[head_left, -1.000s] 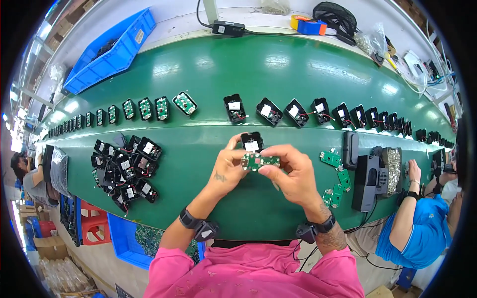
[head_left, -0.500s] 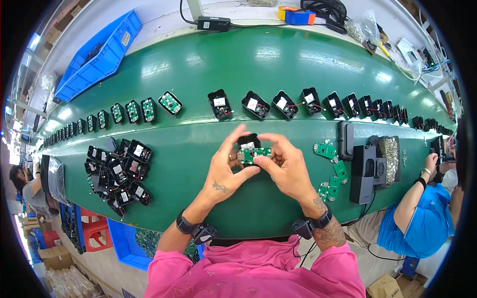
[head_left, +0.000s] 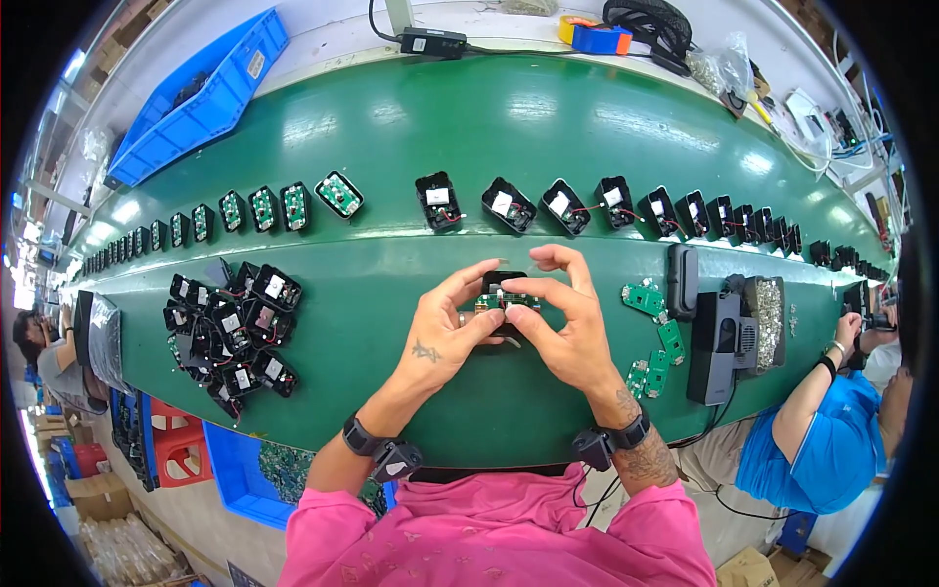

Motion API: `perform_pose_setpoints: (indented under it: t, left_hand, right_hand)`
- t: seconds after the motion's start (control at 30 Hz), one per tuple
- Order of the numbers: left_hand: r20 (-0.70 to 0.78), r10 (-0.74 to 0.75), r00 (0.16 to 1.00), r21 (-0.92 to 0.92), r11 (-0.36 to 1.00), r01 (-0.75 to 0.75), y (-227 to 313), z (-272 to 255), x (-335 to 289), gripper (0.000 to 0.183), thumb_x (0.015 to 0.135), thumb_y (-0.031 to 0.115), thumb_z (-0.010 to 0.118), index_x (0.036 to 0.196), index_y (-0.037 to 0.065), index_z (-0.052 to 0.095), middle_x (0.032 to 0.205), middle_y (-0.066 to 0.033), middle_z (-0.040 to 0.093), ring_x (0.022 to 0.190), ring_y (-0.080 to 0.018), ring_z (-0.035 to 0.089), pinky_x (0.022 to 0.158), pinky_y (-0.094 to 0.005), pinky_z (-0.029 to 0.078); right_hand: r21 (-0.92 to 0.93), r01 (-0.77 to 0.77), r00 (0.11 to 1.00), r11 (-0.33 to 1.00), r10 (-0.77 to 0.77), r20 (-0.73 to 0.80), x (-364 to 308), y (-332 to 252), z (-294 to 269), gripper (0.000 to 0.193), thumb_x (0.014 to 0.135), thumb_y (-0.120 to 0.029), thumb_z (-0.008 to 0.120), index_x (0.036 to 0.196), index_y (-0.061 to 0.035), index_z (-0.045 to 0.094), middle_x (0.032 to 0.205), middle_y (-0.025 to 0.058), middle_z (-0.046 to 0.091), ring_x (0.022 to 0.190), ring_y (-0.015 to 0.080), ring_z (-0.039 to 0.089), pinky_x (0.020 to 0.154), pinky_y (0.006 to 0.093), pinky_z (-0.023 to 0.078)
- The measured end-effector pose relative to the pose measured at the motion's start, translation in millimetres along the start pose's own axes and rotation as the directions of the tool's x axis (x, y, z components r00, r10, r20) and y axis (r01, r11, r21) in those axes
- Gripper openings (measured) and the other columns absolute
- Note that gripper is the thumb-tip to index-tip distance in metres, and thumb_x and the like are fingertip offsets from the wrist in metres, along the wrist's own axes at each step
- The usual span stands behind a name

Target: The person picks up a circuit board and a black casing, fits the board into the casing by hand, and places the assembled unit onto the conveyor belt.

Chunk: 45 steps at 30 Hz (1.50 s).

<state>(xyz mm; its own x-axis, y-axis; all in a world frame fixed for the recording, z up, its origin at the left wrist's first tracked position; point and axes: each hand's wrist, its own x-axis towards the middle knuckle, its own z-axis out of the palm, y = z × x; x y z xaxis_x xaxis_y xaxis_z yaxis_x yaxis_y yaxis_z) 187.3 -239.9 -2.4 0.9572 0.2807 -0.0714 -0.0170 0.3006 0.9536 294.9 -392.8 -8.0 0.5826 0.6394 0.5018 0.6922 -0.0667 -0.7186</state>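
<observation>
Over the middle of the green bench, my left hand and my right hand are closed around one small piece of work. It is a green circuit board at the mouth of a black plastic case. Both thumbs press at the board's near edge, and my right index finger bends over its top. Fingers partly cover the board and case, so I cannot tell how deep the board sits. Loose green circuit boards lie to the right of my right hand. A heap of black cases lies left of my left hand.
Black cases with red wires line the bench at centre and right; cases with boards line the left. A dark grey device and a tray of small metal parts stand right. A blue bin is far left. A co-worker sits right.
The board has tilted and gone lower against the case, showing less of its face. My right index finger has come over its top, and both thumbs are closer together.
</observation>
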Motion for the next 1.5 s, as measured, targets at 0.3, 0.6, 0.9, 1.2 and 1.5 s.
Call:
perform_pose_setpoints:
  t: [0.3,0.6,0.9,1.2,1.5]
  left_hand:
    - [0.006,0.092,0.996,0.041,0.995,-0.092,-20,10,2,0.054,0.095,0.005,0.063,0.144,-0.003,0.041,0.132,-0.02,0.055,0.1,-0.0189,0.068,0.083,-0.0296,0.061]
    - [-0.121,0.296,0.947,0.176,0.946,-0.273,-23,16,2,0.051,0.094,-0.003,0.06,0.142,-0.002,0.043,0.131,-0.0176,0.055,0.104,-0.0188,0.066,0.087,-0.0287,0.057]
    - [-0.129,0.401,0.907,0.379,0.865,-0.329,-21,17,1,0.052,0.092,-0.007,0.06,0.141,-0.001,0.047,0.134,-0.0153,0.056,0.109,-0.0196,0.065,0.089,-0.0293,0.056]
    - [-0.077,0.422,0.903,0.484,0.808,-0.336,-21,19,3,0.052,0.09,-0.009,0.061,0.14,0.0,0.051,0.131,-0.0163,0.059,0.108,-0.0201,0.065,0.088,-0.0297,0.057]
    - [0.152,0.611,0.777,0.784,0.404,-0.471,-23,18,7,0.054,0.081,-0.01,0.064,0.133,0.005,0.058,0.13,-0.0233,0.058,0.103,-0.0366,0.067,0.082,-0.0369,0.058]
  right_hand:
    - [0.255,-0.206,0.977,0.945,0.181,0.117,-3,-4,0,0.015,0.086,-0.012,0.074,0.1,-0.0096,0.078,0.135,0.012,0.051,0.123,0.0261,0.048,0.098,0.0397,0.045]
    - [-0.105,0.058,0.98,0.993,-0.077,-0.182,-9,-7,9,0.011,0.087,-0.009,0.073,0.096,-0.0047,0.075,0.119,0.0131,0.058,0.107,0.0238,0.053,0.082,0.0358,0.048]
    - [-0.001,0.066,0.992,0.998,-0.066,-0.112,-8,-2,10,0.005,0.085,-0.001,0.069,0.088,0.0024,0.068,0.073,0.0085,0.061,0.056,0.0163,0.059,0.049,0.0297,0.045]
    - [0.064,-0.028,0.999,0.998,0.029,-0.016,-7,1,0,0.003,0.082,0.0,0.069,0.081,0.0023,0.067,0.071,0.0079,0.058,0.053,0.0156,0.056,0.047,0.0293,0.043]
    - [-0.036,0.003,0.995,0.999,0.0,0.1,-7,10,-7,0.004,0.081,-0.002,0.067,0.081,0.0017,0.066,0.071,0.0112,0.057,0.058,0.0258,0.057,0.052,0.0358,0.044]
